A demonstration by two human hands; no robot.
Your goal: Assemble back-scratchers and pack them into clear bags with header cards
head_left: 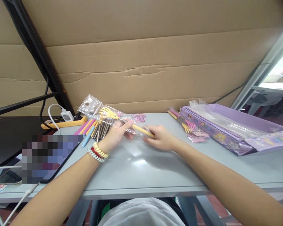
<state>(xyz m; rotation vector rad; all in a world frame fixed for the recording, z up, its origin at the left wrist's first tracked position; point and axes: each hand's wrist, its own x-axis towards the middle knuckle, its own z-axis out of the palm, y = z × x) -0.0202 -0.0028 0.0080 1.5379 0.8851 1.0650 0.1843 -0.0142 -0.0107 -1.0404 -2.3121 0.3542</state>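
Observation:
Above the middle of the table, a yellow back scratcher (141,129) with a hand-shaped head lies inside a clear plastic bag (91,106). My left hand (119,131) pinches the bag and the stick near the middle. Around the yellow handle end, the fingers of my right hand (159,137) are closed. To the left of my left hand, several coloured handles and metal rods (103,128) lie in a pile, partly hidden by the bag and hand. Some pink printed cards (139,117) rest behind my hands. Two bagged back scratchers (181,121), yellow and pink, lie to the right.
A purple box (217,139) with clear plastic bags inside stands at the right. On the left are a tablet (61,157), a phone (9,176), white cables and a yellow power strip (63,123). Cardboard (141,72) closes off the back; a black metal post (35,53) rises at left.

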